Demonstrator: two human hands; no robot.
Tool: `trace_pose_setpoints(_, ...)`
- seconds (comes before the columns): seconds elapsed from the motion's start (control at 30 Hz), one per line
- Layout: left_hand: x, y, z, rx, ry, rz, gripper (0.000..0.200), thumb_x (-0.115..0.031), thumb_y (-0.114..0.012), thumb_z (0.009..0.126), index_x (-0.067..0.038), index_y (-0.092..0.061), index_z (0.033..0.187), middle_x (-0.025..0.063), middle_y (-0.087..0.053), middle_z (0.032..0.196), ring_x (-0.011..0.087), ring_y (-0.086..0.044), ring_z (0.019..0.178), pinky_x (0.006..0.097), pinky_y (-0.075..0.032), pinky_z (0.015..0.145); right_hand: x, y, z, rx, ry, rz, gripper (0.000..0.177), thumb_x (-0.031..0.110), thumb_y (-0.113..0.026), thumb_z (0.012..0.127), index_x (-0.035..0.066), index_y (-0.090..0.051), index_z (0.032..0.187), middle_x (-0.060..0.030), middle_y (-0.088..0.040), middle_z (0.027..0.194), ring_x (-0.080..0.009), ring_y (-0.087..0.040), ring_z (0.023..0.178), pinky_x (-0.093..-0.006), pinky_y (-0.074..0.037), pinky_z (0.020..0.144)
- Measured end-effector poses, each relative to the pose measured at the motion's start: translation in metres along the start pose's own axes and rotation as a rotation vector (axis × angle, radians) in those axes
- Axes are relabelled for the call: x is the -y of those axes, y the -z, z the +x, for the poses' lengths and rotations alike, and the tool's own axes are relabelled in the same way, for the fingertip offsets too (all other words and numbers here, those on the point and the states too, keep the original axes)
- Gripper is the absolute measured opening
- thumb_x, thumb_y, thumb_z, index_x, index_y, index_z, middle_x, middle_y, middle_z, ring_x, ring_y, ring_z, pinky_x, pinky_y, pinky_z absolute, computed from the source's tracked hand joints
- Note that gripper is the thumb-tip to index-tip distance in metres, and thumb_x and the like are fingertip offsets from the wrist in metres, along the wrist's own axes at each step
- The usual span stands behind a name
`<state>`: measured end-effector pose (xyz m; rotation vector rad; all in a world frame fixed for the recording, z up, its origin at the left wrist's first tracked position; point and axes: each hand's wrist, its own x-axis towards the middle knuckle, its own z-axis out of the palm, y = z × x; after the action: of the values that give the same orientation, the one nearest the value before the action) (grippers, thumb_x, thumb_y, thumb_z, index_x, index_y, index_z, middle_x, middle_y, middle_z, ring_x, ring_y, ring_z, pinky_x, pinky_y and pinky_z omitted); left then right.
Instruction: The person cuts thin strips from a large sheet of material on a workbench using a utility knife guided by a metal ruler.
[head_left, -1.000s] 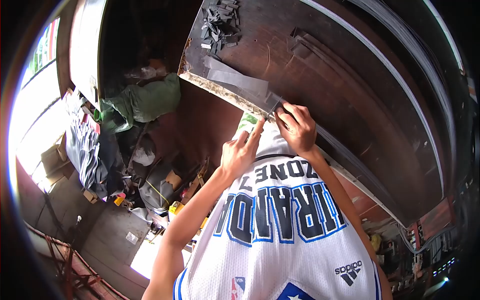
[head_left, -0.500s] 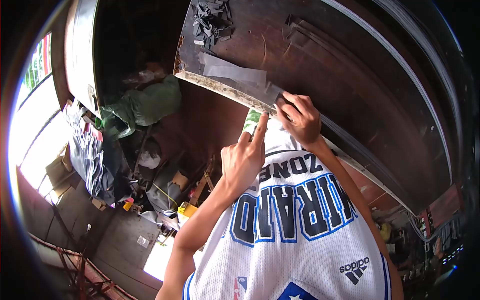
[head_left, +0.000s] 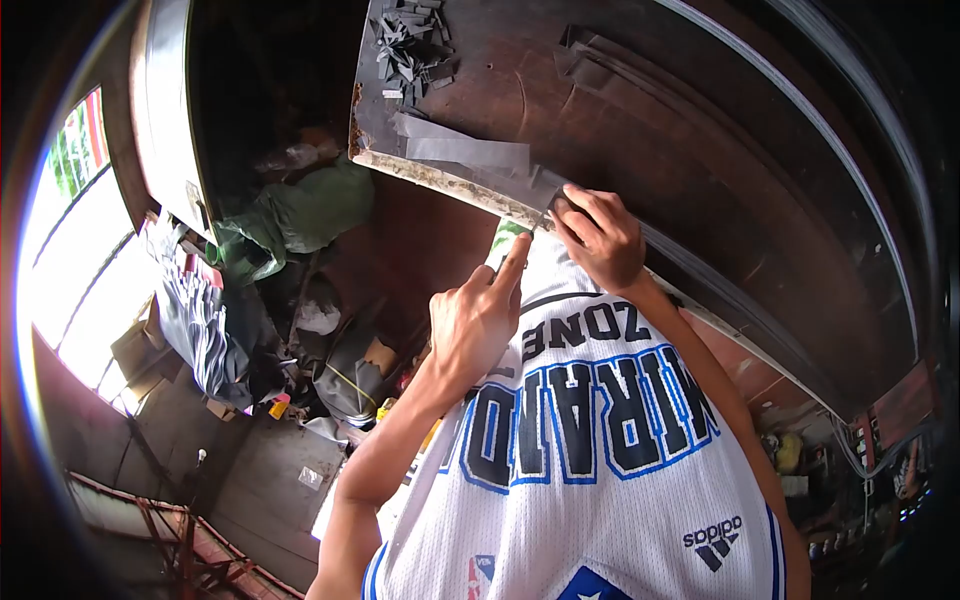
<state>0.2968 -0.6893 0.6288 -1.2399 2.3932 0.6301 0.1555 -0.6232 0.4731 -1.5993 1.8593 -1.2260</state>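
My left hand (head_left: 470, 325) is closed, its index finger stretched toward the table edge. A small dark thing shows at its fingers, mostly hidden, so I cannot make out its kind. My right hand (head_left: 600, 235) bends its fingers over the edge, pinching the end of a dark flat strip (head_left: 540, 186) against the tabletop. Left of that hand, grey strips (head_left: 470, 153) lie along the worn pale edge of the dark table (head_left: 450, 185). The two hands are close together but apart.
A heap of small dark cut pieces (head_left: 410, 50) sits at the table's far left corner. Long thin strips (head_left: 800, 90) curve along the right. Left of the table are a green sack (head_left: 320, 210), a stack of dark sheets (head_left: 200, 330) and cardboard (head_left: 145, 345).
My left hand has drawn slightly down and left, its fingertip farther from the table edge. My right hand stays at the strip. The view has shifted a little.
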Motion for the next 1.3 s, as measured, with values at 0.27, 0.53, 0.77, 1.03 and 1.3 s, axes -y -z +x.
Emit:
trace_pose_setpoints(0.27, -0.01, 0.005, 0.005, 0.132, 0.056, 0.052, 0.054, -0.009, -0.064, 0.087, -0.016, -0.053, 0.139, 0.0086, -0.058, 0.066, 0.0246, -0.057, 0.045, 0.0373, -0.047, 0.042, -0.002, 0.0, -0.005, 0.066, 0.017, 0.01, 0.019, 0.007, -0.072, 0.077, 0.004, -0.07, 0.095, -0.0097, -0.067, 0.109, -0.0229, -0.064, 0.095, -0.0322, -0.056, 0.077)
trace_pose_setpoints(0.53, -0.018, 0.008, 0.017, 0.299, 0.136, 0.065, 0.065, -0.012, -0.063, 0.086, -0.015, -0.041, 0.147, 0.016, -0.062, 0.075, 0.0309, -0.062, 0.052, 0.0425, -0.05, 0.046, 0.003, 0.003, 0.002, 0.103, 0.01, 0.027, 0.014, 0.007, -0.072, 0.078, 0.004, -0.07, 0.092, -0.0094, -0.067, 0.109, -0.023, -0.064, 0.092, -0.0312, -0.056, 0.078)
trace_pose_setpoints(0.77, 0.007, -0.024, -0.003, 0.187, 0.062, -0.056, 0.074, -0.013, -0.062, 0.082, -0.011, -0.036, 0.151, 0.018, -0.062, 0.079, 0.0292, -0.062, 0.049, 0.0397, -0.051, 0.045, 0.005, 0.001, 0.004, 0.066, 0.002, 0.004, 0.017, 0.004, -0.078, 0.074, 0.003, -0.072, 0.09, -0.0111, -0.069, 0.102, -0.0263, -0.065, 0.086, -0.0333, -0.054, 0.074)
trace_pose_setpoints(1.03, 0.028, -0.079, -0.018, -0.187, -0.062, -0.09, 0.067, -0.008, -0.066, 0.083, -0.016, -0.046, 0.147, 0.0048, -0.053, 0.071, 0.0189, -0.052, 0.042, 0.0321, -0.045, 0.039, 0.002, 0.001, 0.004, 0.053, -0.003, -0.022, 0.018, 0.003, -0.076, 0.073, 0.005, -0.07, 0.089, -0.0069, -0.067, 0.102, -0.0235, -0.064, 0.085, -0.0322, -0.055, 0.07)
trace_pose_setpoints(1.3, 0.002, -0.021, -0.001, -0.037, 0.07, -0.064, 0.052, -0.015, -0.064, 0.09, -0.02, -0.053, 0.14, 0.0071, -0.055, 0.064, 0.0237, -0.056, 0.045, 0.0372, -0.045, 0.041, 0.001, -0.003, 0.005, 0.007, -0.019, -0.013, 0.014, 0.006, -0.08, 0.072, 0.005, -0.073, 0.085, -0.0068, -0.07, 0.099, -0.0241, -0.064, 0.085, -0.0324, -0.054, 0.073)
